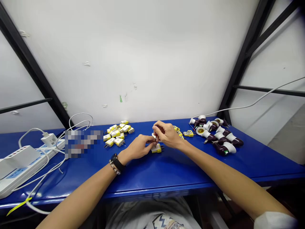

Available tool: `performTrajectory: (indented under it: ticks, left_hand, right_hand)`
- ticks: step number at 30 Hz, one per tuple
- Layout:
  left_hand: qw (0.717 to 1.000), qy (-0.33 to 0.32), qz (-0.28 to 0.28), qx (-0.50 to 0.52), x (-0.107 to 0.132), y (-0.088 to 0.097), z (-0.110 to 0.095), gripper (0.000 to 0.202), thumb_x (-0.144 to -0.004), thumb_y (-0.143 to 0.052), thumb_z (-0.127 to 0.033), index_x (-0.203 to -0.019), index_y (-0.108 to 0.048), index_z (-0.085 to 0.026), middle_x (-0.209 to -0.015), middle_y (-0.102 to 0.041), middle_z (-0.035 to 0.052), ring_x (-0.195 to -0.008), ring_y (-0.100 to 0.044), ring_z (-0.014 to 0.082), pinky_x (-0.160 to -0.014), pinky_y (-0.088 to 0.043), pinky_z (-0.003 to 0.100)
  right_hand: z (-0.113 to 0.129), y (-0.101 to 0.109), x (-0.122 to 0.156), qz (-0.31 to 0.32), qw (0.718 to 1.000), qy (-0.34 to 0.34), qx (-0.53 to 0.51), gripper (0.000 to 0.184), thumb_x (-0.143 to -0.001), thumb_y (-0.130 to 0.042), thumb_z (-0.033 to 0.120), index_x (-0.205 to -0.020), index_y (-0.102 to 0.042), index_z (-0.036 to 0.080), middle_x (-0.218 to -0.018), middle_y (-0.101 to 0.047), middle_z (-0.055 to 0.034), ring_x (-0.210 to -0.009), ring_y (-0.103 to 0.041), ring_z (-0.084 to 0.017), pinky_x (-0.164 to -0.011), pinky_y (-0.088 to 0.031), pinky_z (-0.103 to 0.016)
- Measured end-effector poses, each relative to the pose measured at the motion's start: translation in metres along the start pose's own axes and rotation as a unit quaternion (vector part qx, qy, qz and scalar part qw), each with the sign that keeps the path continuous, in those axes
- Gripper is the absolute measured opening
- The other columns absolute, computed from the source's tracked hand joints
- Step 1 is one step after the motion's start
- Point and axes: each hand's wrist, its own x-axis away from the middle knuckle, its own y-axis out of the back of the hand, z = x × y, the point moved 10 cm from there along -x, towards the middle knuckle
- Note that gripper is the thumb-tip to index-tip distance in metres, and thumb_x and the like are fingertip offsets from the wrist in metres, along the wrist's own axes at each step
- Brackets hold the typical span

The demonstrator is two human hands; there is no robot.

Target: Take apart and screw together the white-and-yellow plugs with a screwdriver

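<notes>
A yellow-and-white plug adapter (156,148) with metal prongs lies on the blue table in front of me. My left hand (141,146) is at its left side, with thumb and fingers closed on it. Above it, my right hand (165,133) pinches a screwdriver (155,139), whose thin dark shaft points down at the adapter. Fingers cover most of the tool. More yellow-and-white plug adapters (116,133) lie piled to the left of my hands. Right of my right hand are several open yellow adapter halves (188,133), partly behind the wrist.
Dark purple lamp sockets with white rims (221,136) cluster at the right. A white power strip (26,168) with chargers and loose cables (47,171) takes up the left. A blurred patch (83,143) hides something there. A white wall and black frame posts stand behind.
</notes>
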Motion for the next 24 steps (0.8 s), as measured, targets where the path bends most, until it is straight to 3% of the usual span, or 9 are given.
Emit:
performTrajectory:
  ticks: [8, 12, 17, 24]
  left_hand:
    - [1.0, 0.009, 0.005, 0.027, 0.0, -0.004, 0.002, 0.019, -0.094, -0.053, -0.021, -0.091, -0.071, -0.017, -0.089, -0.076, 0.0045, -0.081, -0.071, 0.0179, -0.08, -0.054, 0.027]
    - [0.997, 0.006, -0.019, 0.081, -0.001, -0.005, 0.004, 0.022, -0.098, -0.049, -0.025, -0.092, -0.068, -0.015, -0.09, -0.075, 0.0049, -0.082, -0.069, 0.0175, -0.079, -0.054, 0.026]
    - [0.998, 0.015, -0.045, 0.048, -0.002, -0.005, 0.012, 0.024, -0.098, -0.048, -0.024, -0.085, -0.066, -0.014, -0.079, -0.072, 0.0024, -0.063, -0.058, 0.012, -0.063, -0.044, 0.022]
    - [0.999, 0.012, -0.03, 0.008, -0.004, -0.003, 0.01, 0.024, -0.097, -0.048, -0.021, -0.087, -0.069, -0.015, -0.074, -0.071, 0.001, -0.057, -0.054, 0.0101, -0.058, -0.04, 0.021]
  right_hand:
    - [-0.003, -0.001, -0.001, 0.01, 1.0, -0.004, 0.006, 0.021, -0.098, -0.049, 0.034, -0.084, -0.057, 0.021, -0.065, -0.064, 0.0011, -0.051, -0.06, -0.013, -0.054, -0.048, -0.025]
    - [-0.003, -0.003, -0.002, 0.038, 0.999, -0.015, -0.013, 0.021, -0.099, -0.048, 0.034, -0.085, -0.057, 0.02, -0.067, -0.066, 0.001, -0.051, -0.063, -0.013, -0.053, -0.049, -0.024]
    - [0.0, -0.003, -0.002, 0.053, 0.998, -0.011, -0.026, 0.022, -0.099, -0.047, 0.031, -0.086, -0.059, 0.019, -0.069, -0.068, -0.0003, -0.052, -0.064, -0.013, -0.053, -0.05, -0.024]
    - [0.005, 0.02, -0.003, -0.082, 0.991, 0.04, 0.103, 0.024, -0.086, -0.071, 0.04, -0.078, -0.071, 0.017, -0.062, -0.069, -0.0024, -0.054, -0.058, -0.014, -0.054, -0.043, -0.025]
